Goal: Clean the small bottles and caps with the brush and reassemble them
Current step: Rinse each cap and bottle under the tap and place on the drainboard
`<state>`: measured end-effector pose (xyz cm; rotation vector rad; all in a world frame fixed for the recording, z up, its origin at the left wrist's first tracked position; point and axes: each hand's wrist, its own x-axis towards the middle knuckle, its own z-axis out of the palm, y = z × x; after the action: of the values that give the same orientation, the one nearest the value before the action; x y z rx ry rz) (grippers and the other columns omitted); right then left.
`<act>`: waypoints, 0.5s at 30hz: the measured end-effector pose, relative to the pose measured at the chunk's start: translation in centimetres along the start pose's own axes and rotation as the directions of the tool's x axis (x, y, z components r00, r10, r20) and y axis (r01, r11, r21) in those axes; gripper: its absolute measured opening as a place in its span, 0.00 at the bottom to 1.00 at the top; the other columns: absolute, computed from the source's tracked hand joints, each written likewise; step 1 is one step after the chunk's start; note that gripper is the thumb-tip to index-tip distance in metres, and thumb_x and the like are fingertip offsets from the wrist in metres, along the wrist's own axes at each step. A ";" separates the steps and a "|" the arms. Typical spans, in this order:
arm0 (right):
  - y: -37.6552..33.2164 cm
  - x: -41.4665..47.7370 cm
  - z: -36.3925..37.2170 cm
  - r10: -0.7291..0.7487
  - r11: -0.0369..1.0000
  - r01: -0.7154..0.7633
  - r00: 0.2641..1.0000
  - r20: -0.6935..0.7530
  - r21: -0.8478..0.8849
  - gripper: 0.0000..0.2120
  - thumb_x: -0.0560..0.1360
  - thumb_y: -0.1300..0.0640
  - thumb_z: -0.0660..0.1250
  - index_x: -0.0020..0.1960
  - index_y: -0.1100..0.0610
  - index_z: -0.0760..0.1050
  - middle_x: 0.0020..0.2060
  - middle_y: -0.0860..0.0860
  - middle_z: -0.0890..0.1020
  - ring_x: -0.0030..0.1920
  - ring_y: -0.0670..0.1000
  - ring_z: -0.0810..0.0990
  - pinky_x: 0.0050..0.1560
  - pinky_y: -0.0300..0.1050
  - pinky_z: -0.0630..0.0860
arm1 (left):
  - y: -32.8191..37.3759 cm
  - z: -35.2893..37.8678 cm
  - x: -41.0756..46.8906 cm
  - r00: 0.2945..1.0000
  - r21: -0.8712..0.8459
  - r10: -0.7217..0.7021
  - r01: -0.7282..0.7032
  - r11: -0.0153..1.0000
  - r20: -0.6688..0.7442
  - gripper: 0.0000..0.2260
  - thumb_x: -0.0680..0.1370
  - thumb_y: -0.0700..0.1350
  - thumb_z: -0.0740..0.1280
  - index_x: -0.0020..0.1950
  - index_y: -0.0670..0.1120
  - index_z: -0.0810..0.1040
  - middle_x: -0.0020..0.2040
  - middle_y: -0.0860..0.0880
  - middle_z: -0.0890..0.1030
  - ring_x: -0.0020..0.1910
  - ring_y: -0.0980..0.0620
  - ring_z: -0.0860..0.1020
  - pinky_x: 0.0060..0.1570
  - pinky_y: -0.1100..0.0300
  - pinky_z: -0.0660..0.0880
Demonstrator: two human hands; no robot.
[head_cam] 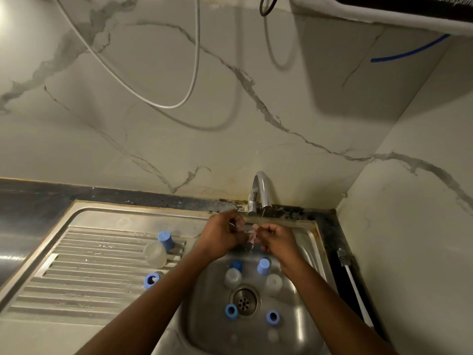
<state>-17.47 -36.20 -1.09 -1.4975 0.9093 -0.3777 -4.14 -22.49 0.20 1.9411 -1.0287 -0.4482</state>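
Both hands meet under the tap (261, 193), which runs a thin stream. My left hand (221, 235) is closed on a thin wire-like handle, apparently the brush. My right hand (277, 239) pinches a small clear bottle (252, 235) against it; the fingers hide most of it. On the drainboard lie a clear bottle (154, 254) with a blue cap (165, 239) and a loose blue cap (151, 280). In the sink basin (304, 290) are two capped clear bottles (233, 276) (272, 281) and two loose blue caps (231, 310) (272, 317).
The drain (244, 301) sits in the middle of the basin. The ribbed steel drainboard (84, 272) stretches left. A white cable with a plug (350, 272) lies on the dark counter right of the sink. Marble walls close in behind and to the right.
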 end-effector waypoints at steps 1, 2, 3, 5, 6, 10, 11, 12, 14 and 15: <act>0.0 -0.3 0.2 -0.045 0.997 0.046 0.999 0.006 -0.067 0.06 0.78 0.53 0.75 0.48 0.56 0.85 0.41 0.55 0.88 0.40 0.52 0.84 0.41 0.45 0.79 | -0.1 -0.2 -0.4 1.000 -0.008 -0.010 0.010 1.000 0.007 0.12 0.73 0.50 0.81 0.51 0.53 0.81 0.47 0.54 0.84 0.45 0.59 0.83 0.46 0.63 0.82; 0.0 -0.4 0.5 -0.090 0.987 0.091 0.996 0.011 -0.133 0.05 0.77 0.53 0.76 0.47 0.54 0.86 0.39 0.52 0.88 0.40 0.50 0.85 0.41 0.44 0.79 | -0.2 -0.4 -0.7 1.000 -0.010 -0.012 0.012 1.000 0.016 0.13 0.72 0.51 0.81 0.53 0.53 0.82 0.47 0.55 0.85 0.45 0.60 0.83 0.45 0.65 0.81; -0.1 -0.6 0.7 -0.133 0.972 0.134 0.991 0.017 -0.195 0.04 0.75 0.52 0.77 0.47 0.52 0.86 0.38 0.49 0.88 0.40 0.47 0.86 0.41 0.42 0.80 | -0.2 -0.5 -1.1 1.000 -0.006 -0.002 0.002 1.000 0.026 0.13 0.72 0.51 0.81 0.54 0.53 0.83 0.48 0.56 0.85 0.45 0.61 0.83 0.45 0.66 0.81; -0.5 -1.2 1.3 -0.199 0.928 0.202 0.979 0.039 -0.314 0.04 0.73 0.50 0.79 0.44 0.48 0.85 0.37 0.44 0.87 0.39 0.42 0.85 0.42 0.38 0.80 | -0.3 -0.7 -1.9 0.999 0.020 0.025 -0.026 0.999 0.038 0.11 0.74 0.50 0.80 0.53 0.52 0.85 0.46 0.57 0.85 0.45 0.63 0.83 0.46 0.66 0.80; -0.8 -1.5 1.7 -0.224 0.908 0.230 0.973 0.058 -0.349 0.05 0.73 0.49 0.79 0.43 0.47 0.85 0.36 0.43 0.87 0.38 0.41 0.85 0.42 0.37 0.80 | -0.5 -0.8 -2.3 0.999 0.027 0.032 -0.033 0.999 0.039 0.09 0.74 0.48 0.80 0.52 0.52 0.85 0.45 0.57 0.85 0.45 0.63 0.83 0.47 0.66 0.80; -1.9 -2.6 2.9 -0.285 0.871 0.316 0.949 0.137 -0.376 0.07 0.71 0.47 0.81 0.43 0.49 0.86 0.35 0.44 0.87 0.37 0.43 0.85 0.43 0.40 0.82 | -0.9 -1.7 -3.8 0.999 0.056 0.039 -0.039 0.998 0.002 0.06 0.76 0.45 0.79 0.52 0.50 0.87 0.44 0.55 0.86 0.44 0.61 0.84 0.49 0.63 0.82; -2.0 -2.9 3.3 -0.288 0.866 0.328 0.944 0.161 -0.378 0.08 0.71 0.47 0.81 0.43 0.49 0.86 0.36 0.44 0.87 0.37 0.43 0.85 0.44 0.41 0.83 | -1.2 -2.0 -4.2 0.999 0.054 0.030 -0.029 0.998 -0.014 0.06 0.76 0.45 0.79 0.51 0.51 0.87 0.45 0.55 0.86 0.44 0.61 0.84 0.49 0.62 0.82; -2.0 -3.1 3.6 -0.284 0.863 0.333 0.942 0.180 -0.381 0.08 0.71 0.46 0.80 0.43 0.49 0.86 0.36 0.44 0.87 0.38 0.43 0.85 0.45 0.42 0.83 | -1.5 -2.3 -4.7 0.999 0.053 0.020 -0.019 0.998 -0.028 0.06 0.75 0.46 0.79 0.51 0.52 0.87 0.45 0.55 0.86 0.44 0.60 0.83 0.49 0.62 0.82; -1.8 -3.5 4.4 -0.276 0.862 0.340 0.937 0.216 -0.376 0.08 0.72 0.44 0.79 0.43 0.48 0.86 0.36 0.43 0.87 0.39 0.42 0.85 0.46 0.44 0.83 | -2.2 -2.9 -5.7 0.998 0.048 -0.004 0.007 0.999 -0.055 0.05 0.75 0.47 0.79 0.50 0.52 0.87 0.44 0.55 0.85 0.44 0.59 0.83 0.47 0.62 0.81; -1.7 -3.6 4.6 -0.279 0.862 0.349 0.932 0.231 -0.368 0.09 0.73 0.43 0.78 0.43 0.48 0.86 0.37 0.43 0.87 0.39 0.42 0.85 0.47 0.46 0.83 | -2.6 -3.2 -6.3 0.997 0.049 -0.021 0.024 0.998 -0.069 0.06 0.75 0.49 0.79 0.50 0.52 0.87 0.44 0.56 0.85 0.43 0.59 0.83 0.47 0.62 0.81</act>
<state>-15.95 -30.58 0.74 -2.0422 0.6236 -0.3009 -4.58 -15.07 -0.64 2.0004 -0.9834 -0.3687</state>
